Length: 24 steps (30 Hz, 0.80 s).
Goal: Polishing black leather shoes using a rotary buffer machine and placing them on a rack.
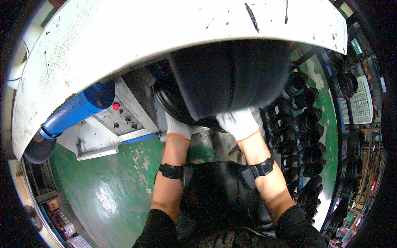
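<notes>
My left hand (178,126), in a white glove with an orange cuff, reaches up under a black curved part (171,105) with a ribbed rim. Most of its fingers are hidden behind that part. On the other side my right hand (240,124), gloved the same way, grips near the part's lower right edge, its fingertips out of sight. The part lies between both hands, against or just below a large black drum (235,78), whose surface is smeared as if turning. Whether the part touches the drum I cannot tell.
A white, black-marked hood (165,29) arches over the drum. At left are a blue cylinder (74,111) and a grey control panel (124,115) with a red button (116,106). Several black ribbed parts (308,118) stand in rows at right, beside a white basket (362,101).
</notes>
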{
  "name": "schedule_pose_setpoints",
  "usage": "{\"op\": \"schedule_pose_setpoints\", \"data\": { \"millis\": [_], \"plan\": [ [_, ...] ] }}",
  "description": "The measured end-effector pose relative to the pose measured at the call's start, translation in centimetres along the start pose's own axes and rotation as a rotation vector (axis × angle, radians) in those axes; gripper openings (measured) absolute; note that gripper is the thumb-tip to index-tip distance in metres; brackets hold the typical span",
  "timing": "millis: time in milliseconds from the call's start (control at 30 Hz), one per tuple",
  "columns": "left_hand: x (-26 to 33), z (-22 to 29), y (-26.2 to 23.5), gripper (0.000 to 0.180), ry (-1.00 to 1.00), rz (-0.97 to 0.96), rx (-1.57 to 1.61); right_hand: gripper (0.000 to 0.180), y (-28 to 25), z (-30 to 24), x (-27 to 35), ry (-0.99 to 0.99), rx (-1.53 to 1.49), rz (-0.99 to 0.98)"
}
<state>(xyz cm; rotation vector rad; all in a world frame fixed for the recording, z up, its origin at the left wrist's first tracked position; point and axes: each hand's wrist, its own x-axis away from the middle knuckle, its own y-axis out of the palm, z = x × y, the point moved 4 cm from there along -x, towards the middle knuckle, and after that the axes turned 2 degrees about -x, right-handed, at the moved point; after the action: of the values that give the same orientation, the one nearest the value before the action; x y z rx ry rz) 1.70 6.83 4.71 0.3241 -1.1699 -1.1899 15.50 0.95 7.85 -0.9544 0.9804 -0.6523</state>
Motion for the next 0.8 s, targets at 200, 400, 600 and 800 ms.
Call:
{"op": "schedule_pose_setpoints", "data": {
  "millis": [200,400,600,800],
  "plan": [
    [-2.6,3.1,-3.3,0.061,0.253,-0.307,-0.018,0.049,0.1,-3.5,-3.7,0.135,-0.131,0.031],
    [-1.5,1.6,-2.6,0.059,0.176,-0.143,0.075,0.051,-1.8,-1.6,-3.7,0.298,-0.272,0.139],
    [-0.4,-4.9,0.8,0.068,-0.08,-0.301,0.182,0.051,-3.8,3.9,-2.0,0.449,-0.484,0.11],
    [-1.7,-10.4,1.5,0.049,0.311,-0.457,-0.636,0.041,-3.2,8.4,0.7,0.394,-0.254,0.126]
  ]
}}
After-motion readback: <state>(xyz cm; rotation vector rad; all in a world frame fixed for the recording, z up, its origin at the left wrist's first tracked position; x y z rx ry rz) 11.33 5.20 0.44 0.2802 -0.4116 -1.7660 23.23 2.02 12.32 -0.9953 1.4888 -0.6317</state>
